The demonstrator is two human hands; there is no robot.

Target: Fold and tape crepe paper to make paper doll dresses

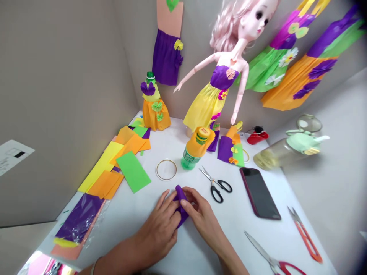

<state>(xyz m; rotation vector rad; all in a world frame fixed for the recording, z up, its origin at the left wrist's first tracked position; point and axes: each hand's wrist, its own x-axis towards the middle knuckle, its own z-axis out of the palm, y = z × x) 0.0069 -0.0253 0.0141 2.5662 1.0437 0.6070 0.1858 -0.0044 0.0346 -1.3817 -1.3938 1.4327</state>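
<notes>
The right hand (pixel 202 208) pinches a folded strip of deep-purple crepe-like paper (pixel 180 191) between thumb and fingers, while the left hand (pixel 163 223) lies against the strip's other side, its fingers partly spread and bent (whether they grip it as well, I cannot tell). The strip stands at the centre of the clock, just above the white tabletop (pixel 197 244) or touching it. At 11 o'clock, near the left fingertips, lies a round gold-and-white ring (pixel 156 174); at 10 o'clock, a flat bright-green paper rectangle (pixel 133 172). Between 12 and 1 stands a green plastic bottle (pixel 189 159) with a yellow cap and orange paper around its upper part, and beyond it a pink-haired doll (pixel 219 78) in a purple and yellow dress. Black-handled metal scissors (pixel 217 193) lie slightly open at 2 o'clock, near the right hand. A dark-screened phone in a maroon case (pixel 260 193) lies at 3, and red-handled metal scissors (pixel 269 258) at 4, cut by the bottom edge of the view.
</notes>
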